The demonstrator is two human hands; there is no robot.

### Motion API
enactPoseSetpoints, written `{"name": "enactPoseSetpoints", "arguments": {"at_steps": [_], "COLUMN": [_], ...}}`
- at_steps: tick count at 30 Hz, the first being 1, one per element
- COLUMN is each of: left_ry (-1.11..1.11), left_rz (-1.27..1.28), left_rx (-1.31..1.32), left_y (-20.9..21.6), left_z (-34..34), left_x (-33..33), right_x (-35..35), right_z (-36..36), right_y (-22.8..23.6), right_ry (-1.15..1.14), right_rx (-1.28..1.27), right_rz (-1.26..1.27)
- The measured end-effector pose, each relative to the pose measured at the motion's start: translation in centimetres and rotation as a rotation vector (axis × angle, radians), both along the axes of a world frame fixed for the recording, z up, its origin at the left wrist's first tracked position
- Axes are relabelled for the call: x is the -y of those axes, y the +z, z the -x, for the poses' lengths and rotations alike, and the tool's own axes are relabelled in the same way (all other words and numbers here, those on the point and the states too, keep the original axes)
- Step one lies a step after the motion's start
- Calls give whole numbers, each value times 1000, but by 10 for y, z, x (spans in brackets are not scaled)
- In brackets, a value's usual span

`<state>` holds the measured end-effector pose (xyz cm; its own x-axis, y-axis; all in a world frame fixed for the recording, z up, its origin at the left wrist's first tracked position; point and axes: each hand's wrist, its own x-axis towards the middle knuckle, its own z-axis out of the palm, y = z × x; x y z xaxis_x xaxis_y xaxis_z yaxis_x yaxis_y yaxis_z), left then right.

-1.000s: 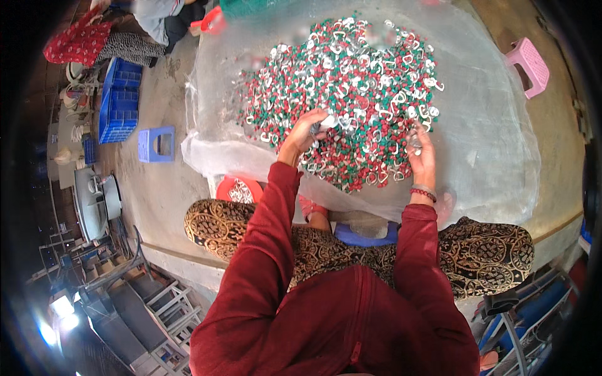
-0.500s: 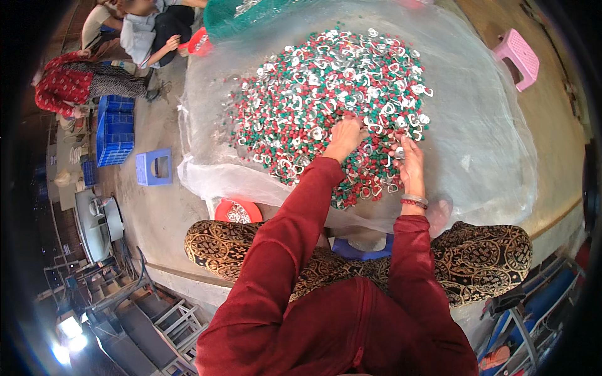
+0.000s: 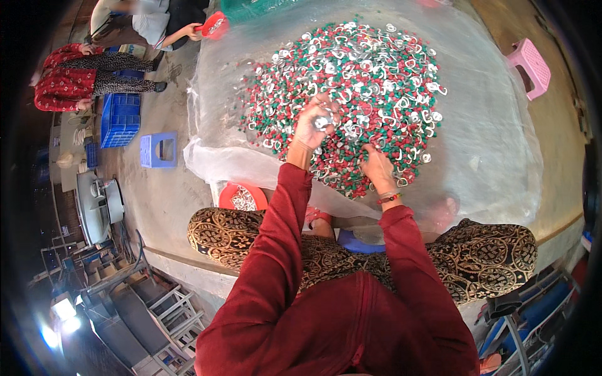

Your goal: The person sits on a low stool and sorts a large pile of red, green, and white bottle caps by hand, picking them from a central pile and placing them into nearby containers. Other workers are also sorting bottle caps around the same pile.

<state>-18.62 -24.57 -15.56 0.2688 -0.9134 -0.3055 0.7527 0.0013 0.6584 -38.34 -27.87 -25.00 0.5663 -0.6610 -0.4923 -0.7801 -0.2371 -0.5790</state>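
A broad heap of small red and green pieces [image 3: 390, 135], mixed with white curved and round pieces [image 3: 404, 100], lies before me on a clear plastic sheet [image 3: 489, 144]. Over the heap's near left part, my left hand [image 3: 307, 128] is turned partly up with its fingers curled around some white and silvery round pieces [image 3: 322, 122]. Lower and to the right, my right hand [image 3: 377, 168] reaches into the near edge of the heap. Its fingertips are drawn together among the pieces, and what they grip, if anything, is too small to make out.
A red basket [image 3: 262, 198] of white pieces stands by my left knee. Left of the sheet are a blue stool [image 3: 158, 150] and blue crates [image 3: 120, 122]. A pink stool [image 3: 530, 66] stands at far right. Co-workers are at upper left, one hand [image 3: 190, 31] holding a red scoop-like container [image 3: 215, 26].
My left hand has moved left and turned up, now showing white pieces in it. My right hand has shifted left and down into the heap. A co-worker's red container has risen rightward.
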Motion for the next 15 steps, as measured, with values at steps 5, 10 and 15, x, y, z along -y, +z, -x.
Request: {"name": "enactPoseSetpoints", "arguments": {"at_steps": [5,10,15], "left_ry": [-359,-358,-286], "left_rz": [-518,-719,-652], "left_rx": [1480,1909,1772], "left_y": [-46,-99,-101], "left_z": [30,56,57], "left_x": [-7,-12,-4], "right_x": [24,45,19], "right_z": [28,42,34], "right_y": [-21,-4,-11], "right_ry": [-18,-141,83], "right_rx": [-4,78,155], "right_rz": [158,147,268]}}
